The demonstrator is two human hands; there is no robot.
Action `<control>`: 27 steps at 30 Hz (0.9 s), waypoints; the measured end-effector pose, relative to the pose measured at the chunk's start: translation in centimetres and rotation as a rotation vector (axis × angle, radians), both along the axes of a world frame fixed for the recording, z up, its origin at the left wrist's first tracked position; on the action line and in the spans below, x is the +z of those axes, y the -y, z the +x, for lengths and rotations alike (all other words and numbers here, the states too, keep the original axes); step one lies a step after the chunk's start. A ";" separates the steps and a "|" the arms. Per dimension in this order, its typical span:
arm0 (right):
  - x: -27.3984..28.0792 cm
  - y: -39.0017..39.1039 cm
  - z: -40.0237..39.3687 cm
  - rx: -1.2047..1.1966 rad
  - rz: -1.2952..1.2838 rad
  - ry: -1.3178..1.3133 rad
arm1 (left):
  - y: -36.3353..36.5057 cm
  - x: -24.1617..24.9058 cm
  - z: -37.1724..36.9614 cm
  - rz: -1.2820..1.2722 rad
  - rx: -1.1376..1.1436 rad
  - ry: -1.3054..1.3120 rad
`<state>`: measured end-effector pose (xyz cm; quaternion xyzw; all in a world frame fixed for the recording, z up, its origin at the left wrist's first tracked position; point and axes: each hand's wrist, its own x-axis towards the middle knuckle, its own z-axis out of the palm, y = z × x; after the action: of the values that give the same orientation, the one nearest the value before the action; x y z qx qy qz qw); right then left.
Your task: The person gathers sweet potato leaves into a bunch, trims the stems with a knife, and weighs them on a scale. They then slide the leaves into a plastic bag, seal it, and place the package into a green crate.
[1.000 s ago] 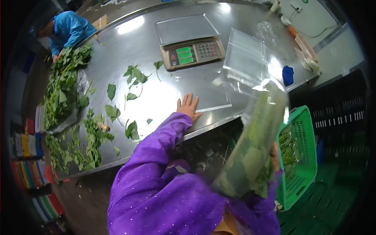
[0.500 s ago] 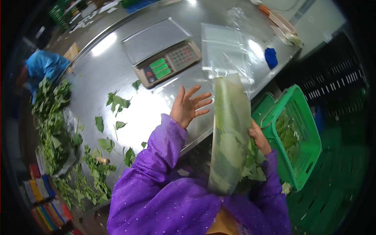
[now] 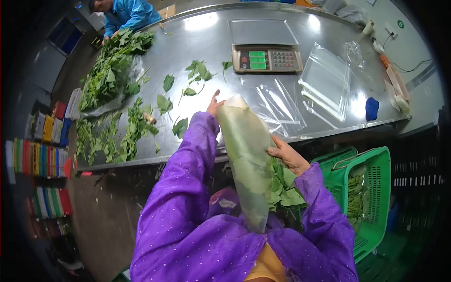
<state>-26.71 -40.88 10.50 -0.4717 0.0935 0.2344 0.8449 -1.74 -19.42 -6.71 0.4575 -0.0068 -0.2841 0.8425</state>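
A translucent plastic sleeve (image 3: 244, 150) is wrapped around a bunch of leafy greens (image 3: 285, 188), held tilted in front of my chest. Leaves stick out along its right side. My right hand (image 3: 289, 156) grips the sleeve and greens from the right, thumb on the front. At the sleeve's upper left is my left hand (image 3: 214, 105). Its thumb stretches up apart from the sleeve, while most of its fingers are hidden behind the plastic.
On the metal table (image 3: 197, 42) are a scale (image 3: 267, 58), clear plastic bags (image 3: 326, 82), a blue cloth (image 3: 372, 108), loose leaves (image 3: 165, 104) and a greens pile (image 3: 110, 75). A green basket (image 3: 376, 197) holding greens stands right. A person in blue (image 3: 134, 14) works far left.
My view has turned left, bringing the person and greens pile further in. My left hand, spread beside the sleeve before, is now partly behind its upper end. My right hand still holds the sleeve.
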 end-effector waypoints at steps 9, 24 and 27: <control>-2.0 0.1 -3.8 0.066 0.008 -0.075 | -1.8 10.7 -11.7 0.543 0.399 0.321; -0.2 -4.2 1.0 -0.013 0.003 -0.206 | -6.6 11.6 -20.4 0.764 0.653 0.670; -0.3 -5.4 2.4 0.033 0.017 -0.172 | -7.1 12.4 -22.5 0.640 0.516 0.746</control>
<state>-24.27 -35.47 10.20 -0.4442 0.1558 0.2885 0.8338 -24.28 -12.30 5.66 0.7472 -0.1055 0.1250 0.6441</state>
